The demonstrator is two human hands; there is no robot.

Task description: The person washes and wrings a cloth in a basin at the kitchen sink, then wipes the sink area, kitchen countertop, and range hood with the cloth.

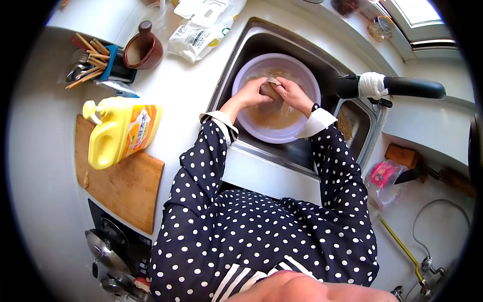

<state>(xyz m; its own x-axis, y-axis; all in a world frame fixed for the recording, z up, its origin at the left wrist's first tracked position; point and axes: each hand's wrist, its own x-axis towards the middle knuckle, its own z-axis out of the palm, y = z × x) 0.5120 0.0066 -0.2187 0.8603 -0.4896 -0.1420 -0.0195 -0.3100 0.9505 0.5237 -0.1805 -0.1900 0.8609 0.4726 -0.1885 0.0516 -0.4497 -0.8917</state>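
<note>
Both of my hands are over a light purple basin that sits in the metal sink and holds cloudy brownish water. My left hand curls round the left side of a brownish rounded object, partly hidden between my fingers. On its other side, my right hand pinches a small pale piece at the top of the object. What the object is cannot be made out. Both hands are close together near the basin's middle.
Left on the counter are a yellow pump bottle, a wooden board, a brown mortar, a utensil holder and a white packet. A black faucet juts in from the right. Lower right lies a plastic bottle.
</note>
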